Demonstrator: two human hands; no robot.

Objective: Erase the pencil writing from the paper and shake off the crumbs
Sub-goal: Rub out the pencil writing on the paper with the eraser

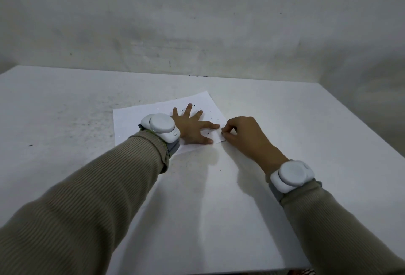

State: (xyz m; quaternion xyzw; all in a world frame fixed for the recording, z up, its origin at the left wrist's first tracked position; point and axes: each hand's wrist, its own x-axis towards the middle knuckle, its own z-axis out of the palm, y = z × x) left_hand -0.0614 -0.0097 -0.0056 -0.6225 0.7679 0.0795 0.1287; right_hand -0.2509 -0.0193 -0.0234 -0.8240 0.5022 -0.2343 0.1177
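Observation:
A white sheet of paper [135,119] lies flat on the white table [219,209], dotted with small dark eraser crumbs [207,131]. My left hand [192,126] lies spread on the sheet, fingers straight, pressing it down. At the paper's right edge my right hand [241,136] has its fingers curled and pinched together over the near right corner. What sits between the fingertips is too small to make out; it may be an eraser. No pencil writing shows on the visible part of the sheet.
More dark crumbs lie scattered on the table around the paper, some at the far edge [197,75]. A grey wall [197,22] rises behind the table. Both wrists wear white bands over beige sleeves.

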